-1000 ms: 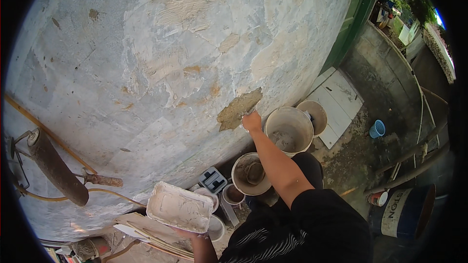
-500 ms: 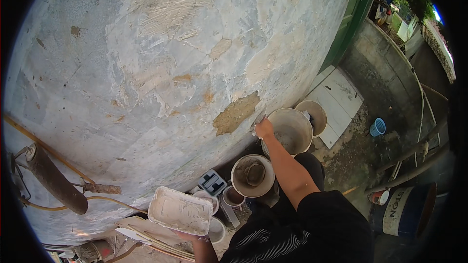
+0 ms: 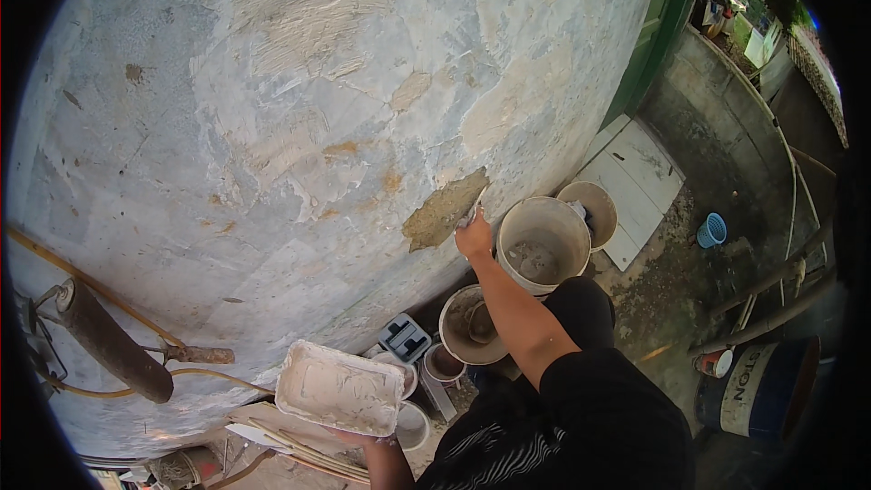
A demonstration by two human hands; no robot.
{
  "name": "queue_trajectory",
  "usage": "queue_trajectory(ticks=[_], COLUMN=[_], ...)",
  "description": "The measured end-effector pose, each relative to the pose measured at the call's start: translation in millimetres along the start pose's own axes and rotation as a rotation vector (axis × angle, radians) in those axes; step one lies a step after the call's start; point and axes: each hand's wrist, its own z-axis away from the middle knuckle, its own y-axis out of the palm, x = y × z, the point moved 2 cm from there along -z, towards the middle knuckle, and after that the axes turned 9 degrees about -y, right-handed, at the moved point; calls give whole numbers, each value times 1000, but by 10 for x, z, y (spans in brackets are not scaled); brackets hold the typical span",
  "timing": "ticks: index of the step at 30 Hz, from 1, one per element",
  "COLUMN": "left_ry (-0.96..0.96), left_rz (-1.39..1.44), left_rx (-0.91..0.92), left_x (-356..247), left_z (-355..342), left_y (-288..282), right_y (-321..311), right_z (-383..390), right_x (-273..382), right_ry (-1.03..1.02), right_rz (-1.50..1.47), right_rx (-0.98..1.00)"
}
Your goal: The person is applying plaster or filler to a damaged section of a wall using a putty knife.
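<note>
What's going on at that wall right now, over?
Right hand grips a scraper pressed at the brown patch on the wall. Left hand holds the white tray. Buckets below, nothing blocking.

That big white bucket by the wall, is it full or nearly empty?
Nearly empty. The white bucket stands upright and open, its bare inner walls showing down to a shallow grey layer at the bottom.

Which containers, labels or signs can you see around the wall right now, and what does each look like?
Drum: lower right on the ground, dark blue with a white lettered label band.
Small can: beside the drum, reddish band, white top.
Blue basket: right, on the ground, small and ribbed.
Large white bucket: beside the right hand, round, plaster-smeared.
White tray: rectangular, held up by the left hand.
No screens.
</note>
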Motion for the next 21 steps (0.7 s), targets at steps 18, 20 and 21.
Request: queue_trajectory(ticks=[18, 20, 21], left_ry=[-11, -11, -11], left_rz=[433, 253, 75], left_rx=[-229, -296, -364], left_x=[-83, -120, -125], left_z=[164, 203, 230], left_y=[91, -6, -61], right_y=[312, 202, 155], right_z=[-298, -158, -116], right_x=[-247, -170, -139], right_ry=[446, 363, 281], right_rz=[-778, -871, -959], right_rx=[214, 218, 222])
